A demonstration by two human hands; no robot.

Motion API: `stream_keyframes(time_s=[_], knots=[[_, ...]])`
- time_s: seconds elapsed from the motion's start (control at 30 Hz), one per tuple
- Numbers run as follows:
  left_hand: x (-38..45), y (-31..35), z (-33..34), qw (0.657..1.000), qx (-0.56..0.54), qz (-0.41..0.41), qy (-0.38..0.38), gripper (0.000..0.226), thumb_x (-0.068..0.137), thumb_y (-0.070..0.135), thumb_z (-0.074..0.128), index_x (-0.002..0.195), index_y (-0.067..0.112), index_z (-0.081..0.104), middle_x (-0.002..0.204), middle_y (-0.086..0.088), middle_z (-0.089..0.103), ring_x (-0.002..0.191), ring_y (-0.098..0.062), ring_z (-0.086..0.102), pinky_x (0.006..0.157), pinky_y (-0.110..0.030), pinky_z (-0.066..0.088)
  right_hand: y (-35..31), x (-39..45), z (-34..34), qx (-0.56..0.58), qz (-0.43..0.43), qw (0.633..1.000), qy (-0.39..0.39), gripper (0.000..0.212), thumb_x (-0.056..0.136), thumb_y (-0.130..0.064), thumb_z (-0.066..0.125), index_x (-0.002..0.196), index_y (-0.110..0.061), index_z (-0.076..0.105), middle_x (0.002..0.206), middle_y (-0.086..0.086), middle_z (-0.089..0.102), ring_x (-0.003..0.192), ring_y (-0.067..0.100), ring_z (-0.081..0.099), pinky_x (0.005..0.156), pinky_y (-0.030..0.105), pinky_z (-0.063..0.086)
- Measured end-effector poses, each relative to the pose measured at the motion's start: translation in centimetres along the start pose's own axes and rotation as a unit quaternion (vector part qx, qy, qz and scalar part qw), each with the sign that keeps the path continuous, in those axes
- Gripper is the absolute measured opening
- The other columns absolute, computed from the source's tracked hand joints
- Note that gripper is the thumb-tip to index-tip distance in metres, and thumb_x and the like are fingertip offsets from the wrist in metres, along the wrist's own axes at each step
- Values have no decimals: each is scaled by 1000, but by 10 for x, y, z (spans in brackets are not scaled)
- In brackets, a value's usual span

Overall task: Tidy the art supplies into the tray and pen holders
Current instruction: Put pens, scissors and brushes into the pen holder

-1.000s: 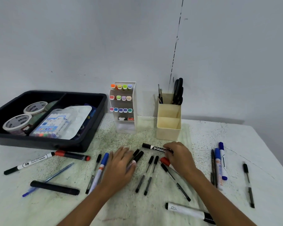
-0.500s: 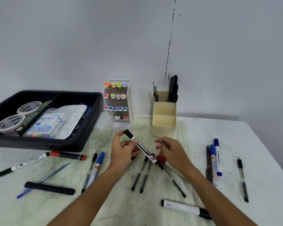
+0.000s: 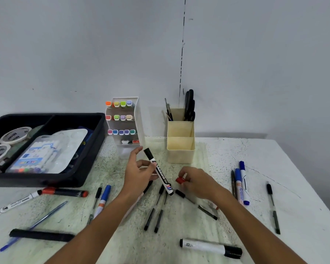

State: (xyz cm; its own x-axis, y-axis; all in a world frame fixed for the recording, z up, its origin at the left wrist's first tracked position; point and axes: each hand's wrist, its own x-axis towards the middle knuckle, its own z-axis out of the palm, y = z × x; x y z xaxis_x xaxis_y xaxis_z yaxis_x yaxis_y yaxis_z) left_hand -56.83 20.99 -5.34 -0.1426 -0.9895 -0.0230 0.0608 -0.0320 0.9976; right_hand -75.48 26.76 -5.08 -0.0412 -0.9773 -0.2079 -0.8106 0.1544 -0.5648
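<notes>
My left hand (image 3: 139, 173) pinches a white whiteboard marker (image 3: 160, 173) with a black cap, tilted above the table. My right hand (image 3: 198, 182) grips a red-capped marker (image 3: 180, 180), most of it hidden under the palm. Behind them stand a cream pen holder (image 3: 180, 149) with scissors and a white marker rack (image 3: 125, 121) with coloured caps. The black tray (image 3: 88, 161) holds tape rolls, a marker pack and a palette at the left. Several thin black pens (image 3: 156, 212) lie between my arms.
Loose on the table: blue markers (image 3: 242, 184) and a thin pen (image 3: 273, 208) to the right, a thick white marker (image 3: 210, 247) near the front, a red-black marker (image 3: 65, 193), a blue-capped marker (image 3: 102, 201), a black stick (image 3: 41, 235) and a blue pen (image 3: 36, 221) to the left.
My left hand rose from the table and took the whiteboard marker from my right hand. My right hand then closed on the red-capped marker and lifted its cap end.
</notes>
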Motion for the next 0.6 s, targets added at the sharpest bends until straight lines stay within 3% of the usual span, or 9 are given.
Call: stream_keyframes(time_s=[0.13,0.27,0.4,0.47,0.6], knots=[[7,28,11,989,86,118,-35,37,86,1,67,117,20,57,88,-11,68,82,-26,70,70,-37,61,-16,6,-37,126,-55,988,70,21,92,-12,61,112,-17,57,93,-6,61,83,13,62,70,21,48],[29,67,28,956,134,255,-47,31,81,2,73,95,27,62,88,9,69,79,-8,69,69,-26,58,-44,14,-86,294,-118,923,218,23,85,-4,68,103,-18,66,85,-2,65,81,13,62,79,34,56],[58,90,43,937,145,318,-21,37,80,2,73,91,35,61,81,20,68,79,0,67,62,-16,55,-61,30,-113,318,-161,873,333,22,80,1,70,92,-16,64,83,-3,66,77,10,61,74,26,53],[72,91,47,931,161,327,-23,37,81,4,72,90,38,62,80,22,68,80,2,66,61,-14,53,-62,41,-114,311,-159,870,348,21,79,1,70,91,-15,63,81,-5,65,76,7,60,72,24,52],[94,75,50,922,216,319,-37,22,81,7,71,95,25,68,80,16,68,79,2,65,61,-12,49,-57,62,-99,282,-153,885,338,23,78,1,70,87,-18,62,76,-11,63,68,-5,56,65,9,41]])
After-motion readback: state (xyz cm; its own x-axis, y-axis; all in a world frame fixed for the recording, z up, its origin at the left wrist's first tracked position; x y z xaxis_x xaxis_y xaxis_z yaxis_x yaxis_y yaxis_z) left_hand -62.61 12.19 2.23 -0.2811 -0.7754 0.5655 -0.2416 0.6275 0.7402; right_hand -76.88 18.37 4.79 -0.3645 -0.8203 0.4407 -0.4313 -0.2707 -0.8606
